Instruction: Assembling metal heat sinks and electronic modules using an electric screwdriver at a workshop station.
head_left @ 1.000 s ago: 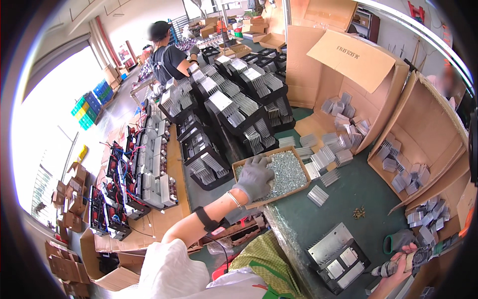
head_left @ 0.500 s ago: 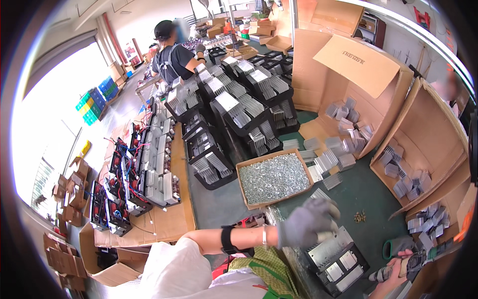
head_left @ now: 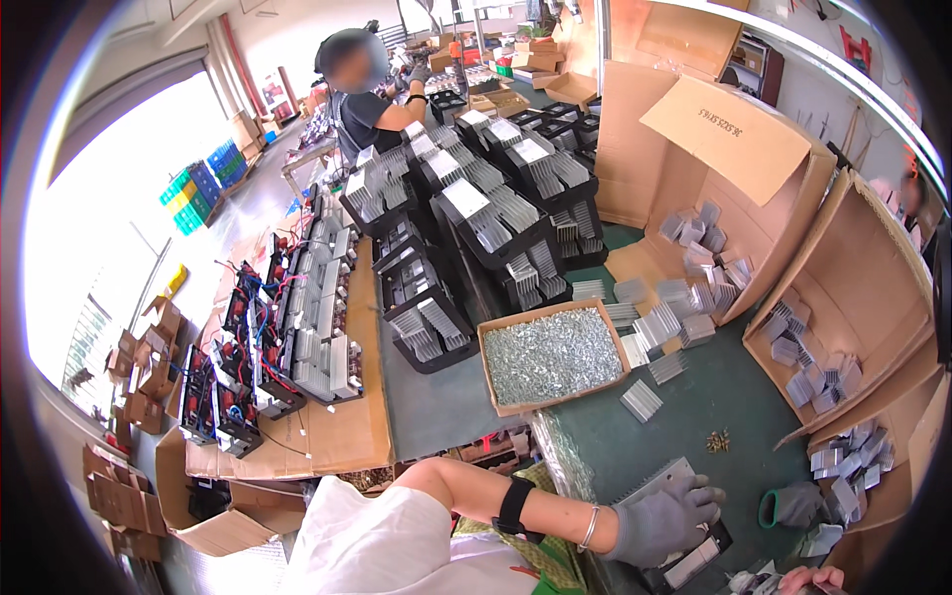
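On the green bench (head_left: 664,428), the left hand (head_left: 662,523) covers a heatsink unit (head_left: 692,563), right hand (head_left: 813,579) apart; grips unclear. Cartons (head_left: 861,253) stand rightward.

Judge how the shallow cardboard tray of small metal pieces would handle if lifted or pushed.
The tray is probably heavy for its size, since small metal pieces cover it almost wall to wall. Its thin walls may bow if gripped at one edge. Low and broad, it seems likelier to slide than tip.
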`<state>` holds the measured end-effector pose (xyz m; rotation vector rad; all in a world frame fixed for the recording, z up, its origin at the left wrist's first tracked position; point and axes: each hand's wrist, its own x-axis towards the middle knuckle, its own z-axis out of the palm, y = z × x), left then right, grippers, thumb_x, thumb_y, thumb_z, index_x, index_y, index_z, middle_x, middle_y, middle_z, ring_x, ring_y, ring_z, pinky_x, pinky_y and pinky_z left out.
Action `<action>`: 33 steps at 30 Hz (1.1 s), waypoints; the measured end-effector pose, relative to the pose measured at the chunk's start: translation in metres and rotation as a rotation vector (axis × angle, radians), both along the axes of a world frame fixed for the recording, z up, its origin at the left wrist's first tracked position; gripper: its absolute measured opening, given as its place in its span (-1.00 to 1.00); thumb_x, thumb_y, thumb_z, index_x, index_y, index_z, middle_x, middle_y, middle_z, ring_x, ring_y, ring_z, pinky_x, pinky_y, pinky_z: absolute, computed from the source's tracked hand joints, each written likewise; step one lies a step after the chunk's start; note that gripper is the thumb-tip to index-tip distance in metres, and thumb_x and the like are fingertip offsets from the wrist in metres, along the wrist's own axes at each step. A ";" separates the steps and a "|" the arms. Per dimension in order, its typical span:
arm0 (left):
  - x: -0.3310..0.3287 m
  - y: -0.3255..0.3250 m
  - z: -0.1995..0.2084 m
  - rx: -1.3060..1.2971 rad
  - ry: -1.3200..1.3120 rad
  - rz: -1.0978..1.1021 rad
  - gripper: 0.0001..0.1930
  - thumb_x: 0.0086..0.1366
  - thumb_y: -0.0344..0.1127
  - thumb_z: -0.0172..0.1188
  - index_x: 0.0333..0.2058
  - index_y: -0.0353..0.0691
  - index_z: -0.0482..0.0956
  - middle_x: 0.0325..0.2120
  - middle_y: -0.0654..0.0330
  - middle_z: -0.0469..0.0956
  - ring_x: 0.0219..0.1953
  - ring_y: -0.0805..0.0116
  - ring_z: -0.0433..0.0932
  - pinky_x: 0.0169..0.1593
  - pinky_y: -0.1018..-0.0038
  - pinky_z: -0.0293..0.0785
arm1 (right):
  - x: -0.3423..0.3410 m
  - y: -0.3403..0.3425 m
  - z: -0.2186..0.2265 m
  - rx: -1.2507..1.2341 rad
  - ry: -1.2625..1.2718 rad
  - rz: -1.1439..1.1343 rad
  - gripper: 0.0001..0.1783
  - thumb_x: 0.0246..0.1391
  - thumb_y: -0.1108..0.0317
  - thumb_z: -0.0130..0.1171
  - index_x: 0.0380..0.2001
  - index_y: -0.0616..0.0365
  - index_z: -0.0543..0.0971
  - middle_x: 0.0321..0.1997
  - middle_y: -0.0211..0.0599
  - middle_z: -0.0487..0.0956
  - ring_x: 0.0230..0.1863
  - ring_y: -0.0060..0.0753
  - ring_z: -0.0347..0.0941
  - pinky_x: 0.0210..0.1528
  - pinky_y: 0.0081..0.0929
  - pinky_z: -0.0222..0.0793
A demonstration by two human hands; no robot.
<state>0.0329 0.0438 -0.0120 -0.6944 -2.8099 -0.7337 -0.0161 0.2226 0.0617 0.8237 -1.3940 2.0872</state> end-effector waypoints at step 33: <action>0.018 -0.012 0.003 0.287 0.167 0.036 -0.70 -0.20 -0.24 0.14 -0.40 -0.16 0.49 -0.15 0.17 0.33 0.05 0.19 0.21 0.07 0.36 0.12 | 0.012 -0.033 0.008 -0.055 0.043 0.147 -0.54 0.02 0.14 -0.11 -0.15 0.32 0.22 -0.33 -0.13 0.30 -0.64 -0.43 0.21 -0.62 -0.50 0.13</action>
